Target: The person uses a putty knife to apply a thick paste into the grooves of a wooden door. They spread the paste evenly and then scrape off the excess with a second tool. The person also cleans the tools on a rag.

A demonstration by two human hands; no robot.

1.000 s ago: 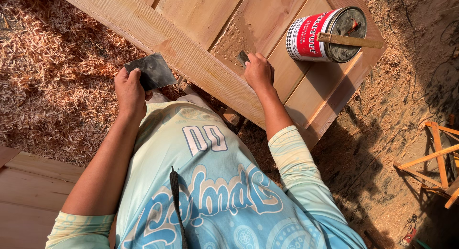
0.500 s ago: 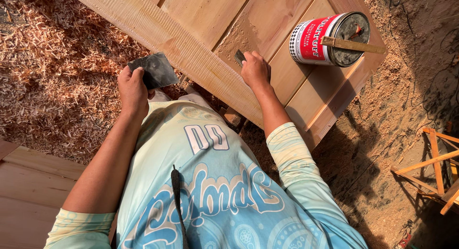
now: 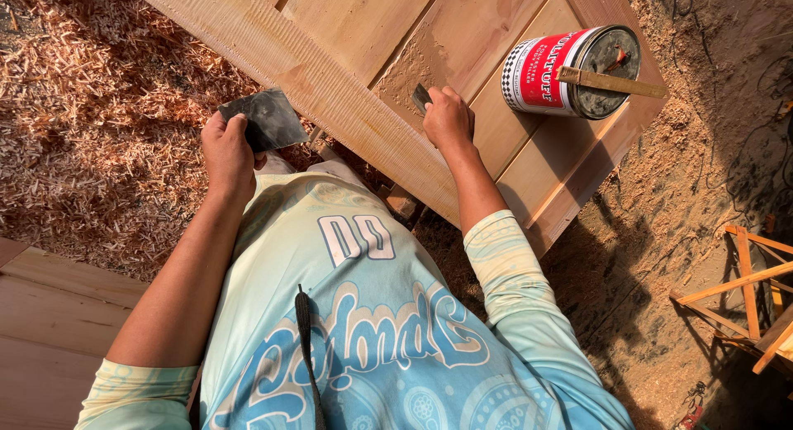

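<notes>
Our right hand [image 3: 448, 116] gripped a small dark scraper [image 3: 421, 97] pressed against the pale wooden panelled door [image 3: 347, 33], while our left hand [image 3: 227, 153] clutched a flat dark square pad [image 3: 264, 120] held ready just off its edge.

Support surface: panelled wooden door [image 3: 504, 58] lying flat above sawdust-covered ground [image 3: 91, 133].
A red-and-white cylindrical metal can [image 3: 549, 71] stands on the door just right of the right hand [image 3: 448, 120]; a flat wooden stick [image 3: 611, 82] rests across its open top.
</notes>
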